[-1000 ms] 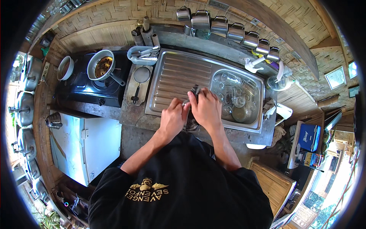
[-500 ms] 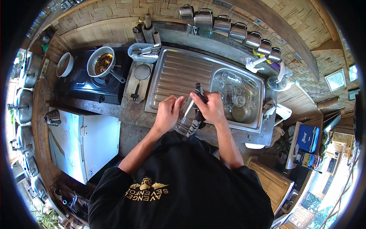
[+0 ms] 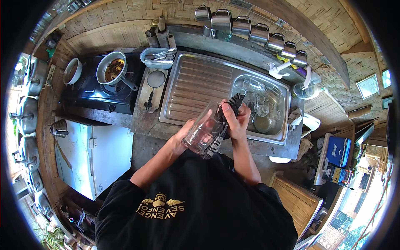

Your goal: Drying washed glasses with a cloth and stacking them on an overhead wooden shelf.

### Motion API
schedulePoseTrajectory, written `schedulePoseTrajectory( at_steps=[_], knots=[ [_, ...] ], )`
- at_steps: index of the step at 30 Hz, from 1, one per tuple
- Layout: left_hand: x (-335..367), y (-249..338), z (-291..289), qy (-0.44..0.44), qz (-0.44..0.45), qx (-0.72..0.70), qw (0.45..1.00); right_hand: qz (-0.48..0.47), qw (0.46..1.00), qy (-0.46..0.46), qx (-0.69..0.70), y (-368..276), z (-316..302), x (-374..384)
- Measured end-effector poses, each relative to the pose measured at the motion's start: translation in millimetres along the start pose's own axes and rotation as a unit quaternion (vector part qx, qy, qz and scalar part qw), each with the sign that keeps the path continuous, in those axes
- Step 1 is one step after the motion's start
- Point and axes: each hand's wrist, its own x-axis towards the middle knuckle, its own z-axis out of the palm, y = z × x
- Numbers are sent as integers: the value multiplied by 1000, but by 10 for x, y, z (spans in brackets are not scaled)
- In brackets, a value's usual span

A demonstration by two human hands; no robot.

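A clear drinking glass (image 3: 202,132) is tilted in front of my body, over the counter's near edge. My left hand (image 3: 186,132) is closed round its lower left side, partly hidden behind the glass. Bunched in my right hand (image 3: 236,118) is a black and white patterned cloth (image 3: 231,104), with its lower part pressed along the right side of the glass. To the right, the sink basin (image 3: 280,134) holds several glasses (image 3: 263,109). The ribbed metal drainboard (image 3: 196,85) lies beyond my hands.
A black stove (image 3: 93,93) at the left carries a frying pan (image 3: 111,71) and a bowl (image 3: 72,71). Behind the drainboard's left end stands a cutlery tub (image 3: 155,62). Metal mugs (image 3: 259,33) hang above the sink, near a white tap (image 3: 278,71). A white cabinet (image 3: 110,156) stands front left.
The glass has turned and now shows its full side. My right hand has shifted right with the cloth, and my left hand has moved lower on the glass.
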Motion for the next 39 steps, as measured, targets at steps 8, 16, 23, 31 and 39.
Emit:
schedulePoseTrajectory(
  at_steps=[8, 16, 23, 31, 39],
  knots=[
    [140, -236, 75, -63, -60, -70, 994, -21, 979, 61, 194, 62, 103, 19],
    [292, -266, 9, 240, 101, 102, 960, 243, 878, 51, 409, 115, 248, -95],
    [333, -260, 61, 330, 281, 218, 874, 389, 841, 25, 375, 247, 21, -304],
    [335, -21, 5, 411, 495, 449, 620, 423, 810, 133, 383, 628, 125, -529],
    [358, -104, -217, 314, 619, 554, 459, 448, 811, 175, 332, 869, 7, -449]
  ],
)
